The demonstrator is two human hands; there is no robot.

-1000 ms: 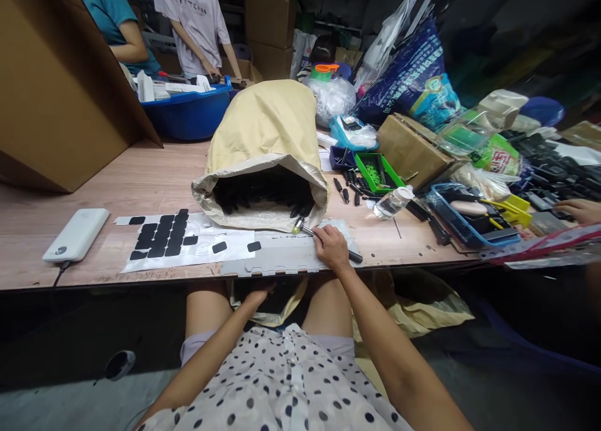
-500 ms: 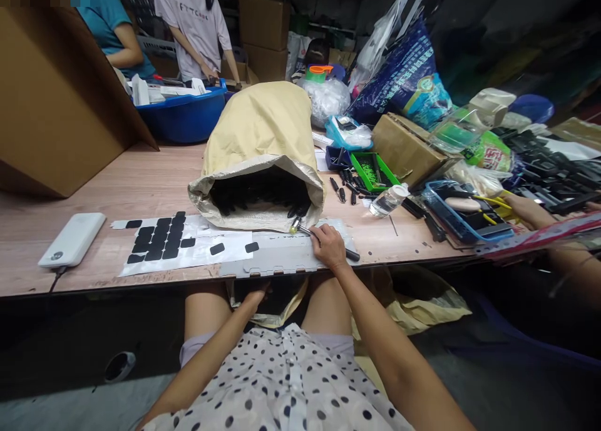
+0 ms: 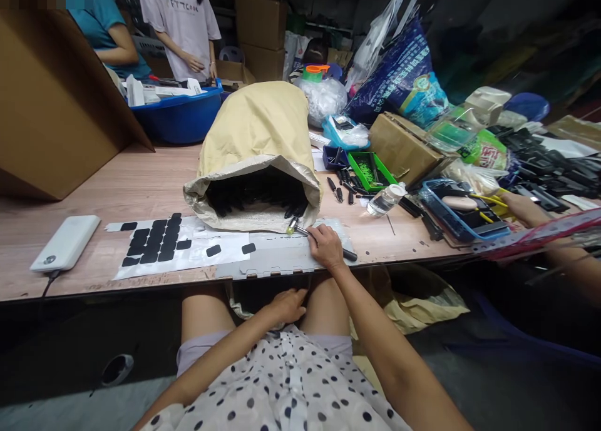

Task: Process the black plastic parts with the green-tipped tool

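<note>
My right hand (image 3: pixel 326 246) is closed around a small hammer (image 3: pixel 350 254) with a black handle and a metal head with a yellowish tip. It rests over a grey flat plate (image 3: pixel 277 256) at the table's front edge. Below the edge, over my lap, my left hand (image 3: pixel 288 304) is at the mouth of a sack (image 3: pixel 239 306); its fingers point right, look apart, and show nothing held. Behind the hammer lies a large beige sack (image 3: pixel 258 118), its mouth facing me with black pieces (image 3: pixel 256 193) inside. A white sheet with black rounded stickers (image 3: pixel 154 240) lies left of the plate.
A white power bank (image 3: pixel 66 243) with a cable lies at left, below a cardboard box (image 3: pixel 61 106). A blue basin (image 3: pixel 178 118) stands behind. At right are a green tray (image 3: pixel 370 171), a clear bottle (image 3: pixel 385 199), a blue basket (image 3: pixel 460 212) and a co-worker's hand (image 3: pixel 523 209).
My left hand has moved right and up out of the sack mouth into fuller view. The right hand keeps the hammer in place. A person behind has shifted their hands.
</note>
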